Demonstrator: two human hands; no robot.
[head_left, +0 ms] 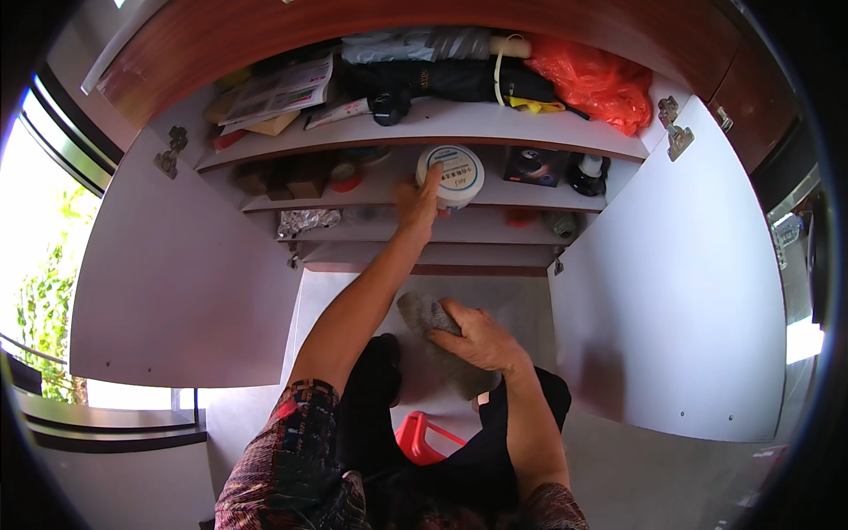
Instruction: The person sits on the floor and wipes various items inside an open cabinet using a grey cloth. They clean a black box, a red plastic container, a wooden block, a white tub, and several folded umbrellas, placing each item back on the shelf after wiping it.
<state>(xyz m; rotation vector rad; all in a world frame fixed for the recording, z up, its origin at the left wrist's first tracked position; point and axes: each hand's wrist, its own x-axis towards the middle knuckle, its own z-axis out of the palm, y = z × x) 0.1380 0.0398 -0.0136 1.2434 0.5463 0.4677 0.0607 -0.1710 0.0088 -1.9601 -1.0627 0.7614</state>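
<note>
My left hand [416, 201] is closed round a white round tub [461, 183] with a blue-ringed lid. It holds the tub in front of the second shelf [521, 193] of an open cabinet, its thumb over the lid's edge. Lower down, my right hand [480, 339] grips a grey-brown cloth [458, 371], which hangs above my legs. The cloth's upper end sticks out past my fingers. Whether the tub touches the shelf, I cannot tell.
White cabinet doors [190, 265] stand open on both sides. The top shelf [459, 122] bears papers, a black umbrella [459, 81] and a red plastic bag [594, 78]. A dark box [533, 166] sits right of the tub. Something red plastic [412, 439] lies between my legs.
</note>
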